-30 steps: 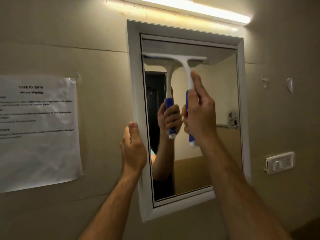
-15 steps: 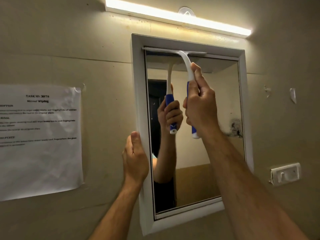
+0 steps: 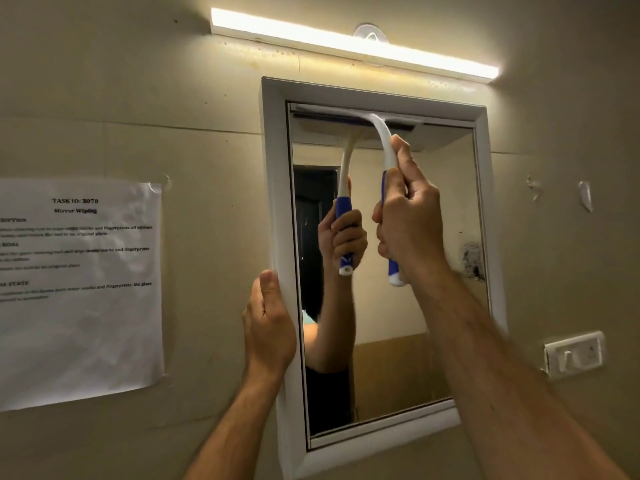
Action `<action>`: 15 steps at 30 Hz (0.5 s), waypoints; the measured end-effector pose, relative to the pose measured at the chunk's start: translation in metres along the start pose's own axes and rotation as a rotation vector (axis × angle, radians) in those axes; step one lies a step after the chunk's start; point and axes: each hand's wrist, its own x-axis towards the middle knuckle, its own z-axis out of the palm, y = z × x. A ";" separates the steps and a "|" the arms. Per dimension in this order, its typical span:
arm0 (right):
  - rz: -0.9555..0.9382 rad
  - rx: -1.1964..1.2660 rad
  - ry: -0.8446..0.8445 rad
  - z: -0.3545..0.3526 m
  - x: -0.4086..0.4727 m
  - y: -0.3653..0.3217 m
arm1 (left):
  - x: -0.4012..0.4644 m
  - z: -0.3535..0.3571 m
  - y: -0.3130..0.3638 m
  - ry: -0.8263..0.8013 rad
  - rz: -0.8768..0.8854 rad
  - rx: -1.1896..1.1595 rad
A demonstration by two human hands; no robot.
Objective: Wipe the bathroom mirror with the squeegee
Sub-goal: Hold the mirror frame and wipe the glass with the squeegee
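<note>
Your right hand (image 3: 410,223) gripped the white-and-blue plastic squeegee (image 3: 382,143), blade at the white-framed rectangular mirror's (image 3: 388,306) twelve o'clock edge, while your left hand (image 3: 268,327) clasped its nine o'clock frame side.

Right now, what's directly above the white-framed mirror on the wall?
A lit white tube light runs along the beige wall above the white-framed mirror. A round clear suction hook sits partly hidden behind the light; its lower part is covered.
</note>
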 end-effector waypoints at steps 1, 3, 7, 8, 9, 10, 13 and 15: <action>-0.004 -0.009 -0.014 -0.001 -0.006 0.003 | 0.000 0.000 -0.001 -0.001 -0.002 0.004; -0.015 -0.027 -0.038 -0.004 -0.019 0.009 | 0.000 0.000 -0.001 -0.002 -0.006 0.007; 0.003 0.022 -0.055 -0.009 -0.021 0.007 | -0.002 0.000 0.003 -0.006 -0.013 -0.008; 0.009 0.035 -0.041 -0.008 -0.015 0.004 | -0.002 0.000 0.003 -0.005 -0.016 -0.012; 0.013 0.041 -0.023 -0.005 -0.009 0.001 | -0.002 0.000 0.004 -0.003 -0.015 -0.018; 0.012 0.040 -0.007 -0.002 -0.005 -0.002 | -0.002 0.000 0.005 0.003 -0.013 -0.024; -0.006 0.019 -0.003 0.006 -0.005 0.000 | -0.002 0.000 0.006 0.005 -0.015 -0.028; -0.011 0.016 -0.021 0.005 -0.014 0.006 | -0.002 0.000 0.005 0.009 -0.017 -0.024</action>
